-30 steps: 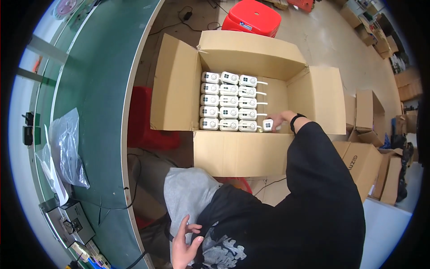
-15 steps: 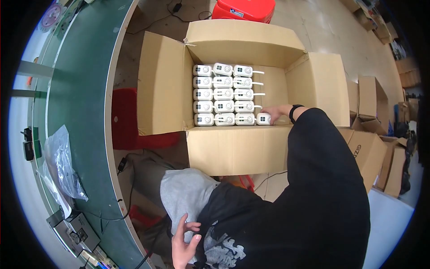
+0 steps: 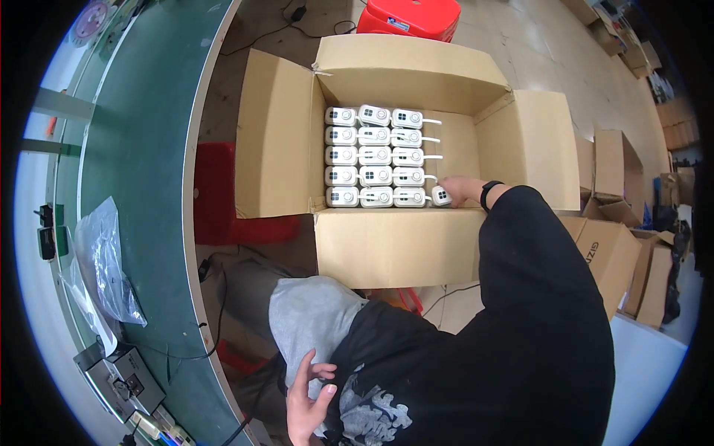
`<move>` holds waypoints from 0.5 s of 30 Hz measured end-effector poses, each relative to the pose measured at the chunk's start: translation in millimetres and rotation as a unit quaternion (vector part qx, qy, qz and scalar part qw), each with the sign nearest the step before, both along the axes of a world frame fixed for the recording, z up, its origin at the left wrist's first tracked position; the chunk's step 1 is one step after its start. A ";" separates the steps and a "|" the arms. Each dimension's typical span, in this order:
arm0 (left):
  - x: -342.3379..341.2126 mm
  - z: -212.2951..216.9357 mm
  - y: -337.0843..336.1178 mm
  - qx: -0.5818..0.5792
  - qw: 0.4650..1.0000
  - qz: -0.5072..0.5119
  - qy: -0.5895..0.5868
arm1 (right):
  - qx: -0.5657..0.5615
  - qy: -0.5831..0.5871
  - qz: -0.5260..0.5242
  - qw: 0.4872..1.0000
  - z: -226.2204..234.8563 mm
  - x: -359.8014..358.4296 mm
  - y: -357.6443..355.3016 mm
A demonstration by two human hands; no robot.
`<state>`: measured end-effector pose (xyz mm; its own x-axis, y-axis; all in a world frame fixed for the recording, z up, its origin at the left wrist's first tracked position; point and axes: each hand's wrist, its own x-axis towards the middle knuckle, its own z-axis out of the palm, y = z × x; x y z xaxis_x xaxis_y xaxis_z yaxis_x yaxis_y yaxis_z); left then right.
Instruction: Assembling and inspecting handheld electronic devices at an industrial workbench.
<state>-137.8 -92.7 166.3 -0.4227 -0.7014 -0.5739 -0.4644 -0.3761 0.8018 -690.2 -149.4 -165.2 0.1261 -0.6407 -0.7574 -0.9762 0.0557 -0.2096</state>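
An open cardboard box (image 3: 394,249) holds rows of small white rounded devices (image 3: 375,155), each with a dark four-square patch and a round mark on its face. White strips stick out from the right-hand ones. My right hand (image 3: 462,191) reaches into the box's near right part, its fingers closed on one more white device (image 3: 441,196) at the end of the nearest row. That device is tilted, and my fingers are partly hidden behind it. Low in the view, my left hand (image 3: 309,401) hovers in front of my body, fingers apart, with nothing in it.
A green-topped table (image 3: 149,223) runs along the left, with a clear plastic bag (image 3: 108,260) and a grey metal device (image 3: 134,379) on it. Red stools (image 3: 409,18) stand beyond and left of the box. More cartons (image 3: 617,175) are stacked at right.
The white device in my right hand has gone from straight to tilted, and my wrist has turned slightly. My left hand keeps its pose. The whole view has shifted a little.
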 end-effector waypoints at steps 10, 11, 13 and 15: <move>13.1 -4.4 -0.8 -0.013 1.000 0.006 0.018 | -0.102 0.114 0.055 0.987 194.1 38.6 -39.1; 10.6 -3.0 -2.4 -0.011 1.000 0.002 0.015 | -0.204 0.088 0.046 0.974 217.0 49.6 -37.4; 4.4 -1.8 -5.3 0.004 1.000 0.004 0.005 | -0.350 -0.016 0.030 0.936 259.0 80.4 -35.5; 1.4 -4.0 -6.2 0.010 1.000 -0.003 0.021 | -0.393 -0.079 0.007 0.916 296.5 114.8 -35.7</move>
<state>-136.4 -98.9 162.3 -0.4512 -0.6872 -0.5694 -0.4331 -0.3893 0.8129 -575.4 -185.1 131.3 0.2064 -0.9779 -0.0343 -0.9299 -0.1851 -0.3177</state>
